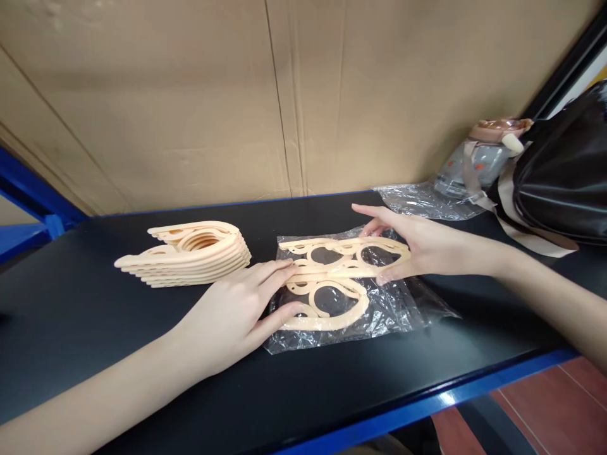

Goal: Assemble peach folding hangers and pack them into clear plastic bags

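Pale beige folding hangers [339, 323], folded into loops, lie on a clear plastic bag [393, 316]. My left hand [244, 303] holds their left ends, its fingers on the far hanger [332, 245] and its thumb resting on the nearer one. Across the right end of the far hanger, my right hand [415, 243] has its thumb at the near edge and fingers at the far edge; its index finger points out, raised. A neat stack of matching folding hangers [199, 256] stands left of the bag, apart from my left hand.
A black tabletop [180, 404] with a blue metal edge [427, 395] carries everything. Cardboard [199, 107] walls off the back. At the back right are another clear bag [417, 201], a strapped water bottle [478, 158] and a black bag [564, 170].
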Tool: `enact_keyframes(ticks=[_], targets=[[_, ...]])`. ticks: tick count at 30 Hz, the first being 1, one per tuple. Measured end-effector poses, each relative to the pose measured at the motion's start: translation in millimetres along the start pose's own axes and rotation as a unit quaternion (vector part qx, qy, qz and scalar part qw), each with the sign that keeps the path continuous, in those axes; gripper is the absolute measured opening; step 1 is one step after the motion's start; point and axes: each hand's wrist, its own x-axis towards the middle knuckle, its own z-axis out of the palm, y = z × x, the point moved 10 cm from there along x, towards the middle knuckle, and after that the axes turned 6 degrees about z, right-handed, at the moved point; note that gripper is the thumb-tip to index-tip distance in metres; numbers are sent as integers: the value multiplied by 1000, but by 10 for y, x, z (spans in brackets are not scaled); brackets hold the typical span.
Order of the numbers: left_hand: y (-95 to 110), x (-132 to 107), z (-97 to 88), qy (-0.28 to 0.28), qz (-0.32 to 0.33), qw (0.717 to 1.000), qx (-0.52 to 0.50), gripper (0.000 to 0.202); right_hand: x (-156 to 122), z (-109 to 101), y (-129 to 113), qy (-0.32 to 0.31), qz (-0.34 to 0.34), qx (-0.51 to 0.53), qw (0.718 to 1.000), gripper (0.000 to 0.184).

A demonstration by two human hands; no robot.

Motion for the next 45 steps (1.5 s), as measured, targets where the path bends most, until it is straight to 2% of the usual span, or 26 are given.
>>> enact_keyframes(ticks=[3, 7, 12, 18, 23, 27, 35, 40, 45], targets=[[-11, 1, 10, -5, -4, 1000, -7, 56, 45, 97, -38, 24, -1, 23, 999, 101], [-19, -12, 19, -9, -10, 1000, -23, 54, 17, 106, -16, 42, 16, -20, 999, 97], [-36, -12, 9, -6, -26, 999, -24, 49, -57, 44, 156, 8, 41, -56, 998, 105], [-52, 10, 20, -15, -38, 998, -49, 47, 15, 42, 132, 31, 20, 22, 999, 101], [-154, -4, -34, 22, -84, 990, -115, 49, 89, 101, 30, 63, 2, 100, 993, 90], [-200, -15, -50, 45, -99, 984, -140, 40, 123, 135, 32, 75, 2, 130, 989, 83], [-273, -11, -46, 66, -111, 981, -147, 34, 180, 187, 82, 94, 3, 151, 984, 71], [-324, -2, -16, 83, -144, 965, -201, 28, 205, 198, 117, 97, 7, 162, 982, 72], [-349, -34, -17, 78, -181, 962, -191, 31, 197, 189, 91, 91, 3, 147, 985, 70]])
